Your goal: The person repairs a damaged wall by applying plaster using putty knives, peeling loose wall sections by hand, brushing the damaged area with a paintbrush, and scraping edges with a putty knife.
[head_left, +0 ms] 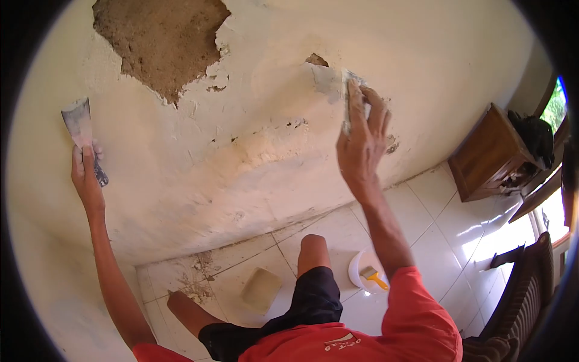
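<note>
My left hand is wrapped round the handle of a putty knife, its wide blade pointing up, near the wall's left part. With fingers pressed together, my right hand holds a flat scraper against the cream wall. Grey filler is smeared on the wall just left of the scraper, below a small brown hole. A large patch of bare brown wall with flaking edges shows at the upper left.
White floor tiles carry debris, a beige block and a white bucket with a yellow-handled brush. A wooden cabinet stands against the wall at right, and a striped chair is at lower right.
</note>
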The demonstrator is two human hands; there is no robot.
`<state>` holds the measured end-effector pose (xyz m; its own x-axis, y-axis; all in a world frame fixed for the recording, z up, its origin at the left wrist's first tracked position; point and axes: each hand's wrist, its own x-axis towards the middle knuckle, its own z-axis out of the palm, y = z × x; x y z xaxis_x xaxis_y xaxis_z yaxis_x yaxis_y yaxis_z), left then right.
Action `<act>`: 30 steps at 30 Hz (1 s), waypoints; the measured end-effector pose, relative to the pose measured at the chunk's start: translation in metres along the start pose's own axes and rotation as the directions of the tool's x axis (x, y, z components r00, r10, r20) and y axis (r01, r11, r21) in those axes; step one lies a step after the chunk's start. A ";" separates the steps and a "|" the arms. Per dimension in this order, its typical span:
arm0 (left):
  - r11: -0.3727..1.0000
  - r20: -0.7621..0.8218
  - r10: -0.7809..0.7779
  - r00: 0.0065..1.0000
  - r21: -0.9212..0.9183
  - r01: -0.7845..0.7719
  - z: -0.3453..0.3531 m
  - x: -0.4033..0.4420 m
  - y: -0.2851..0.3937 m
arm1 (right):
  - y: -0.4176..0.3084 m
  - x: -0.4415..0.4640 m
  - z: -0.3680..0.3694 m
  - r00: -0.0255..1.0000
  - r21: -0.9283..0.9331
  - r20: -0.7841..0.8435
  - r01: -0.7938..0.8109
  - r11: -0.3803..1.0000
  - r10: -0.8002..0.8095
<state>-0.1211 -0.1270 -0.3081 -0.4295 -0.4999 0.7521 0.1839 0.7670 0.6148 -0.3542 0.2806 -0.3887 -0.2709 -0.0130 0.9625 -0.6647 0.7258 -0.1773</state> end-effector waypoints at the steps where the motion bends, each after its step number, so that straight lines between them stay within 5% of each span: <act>1: 1.000 -0.004 -0.012 1.000 -0.002 0.012 -0.001 0.002 -0.001 | -0.007 -0.004 0.010 0.998 0.032 -0.023 -0.057 0.998 0.058; 4: 1.000 0.027 0.006 1.000 0.023 -0.007 -0.002 0.002 0.004 | -0.035 -0.010 0.045 0.977 0.115 -0.130 -0.152 0.982 0.167; 8: 0.999 0.027 0.038 0.999 -0.014 -0.037 0.001 0.002 0.006 | -0.072 -0.017 0.042 0.980 0.110 0.027 -0.197 0.974 0.195; 15: 0.994 0.050 -0.030 0.998 -0.099 0.034 0.001 0.000 0.003 | -0.059 -0.056 0.032 0.995 0.201 0.042 -0.099 0.975 0.093; 18: 1.000 0.017 -0.008 1.000 -0.029 0.009 -0.008 0.004 -0.011 | -0.059 -0.014 0.012 0.965 0.087 -0.066 -0.248 0.965 0.254; 21: 0.997 0.022 0.046 0.999 -0.062 -0.045 -0.003 0.002 -0.003 | -0.080 -0.012 0.041 0.946 0.194 -0.042 -0.308 0.931 0.322; 25: 0.995 0.097 0.070 0.993 -0.081 -0.062 -0.005 0.002 0.003 | -0.116 -0.035 0.021 0.987 0.219 0.065 -0.155 0.963 0.145; 27: 0.996 0.120 0.073 0.990 -0.067 -0.065 -0.005 0.006 0.007 | -0.113 -0.033 0.018 0.964 0.278 0.027 -0.263 0.924 0.266; 30: 0.994 0.128 0.095 0.987 -0.070 -0.086 -0.007 0.002 0.010 | -0.108 0.003 0.017 0.961 0.095 -0.135 -0.231 0.968 0.242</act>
<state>-0.1142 -0.1230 -0.2991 -0.5198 -0.3693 0.7704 0.2819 0.7771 0.5627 -0.2949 0.1904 -0.3697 -0.3271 0.2567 0.9094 -0.6471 0.6405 -0.4135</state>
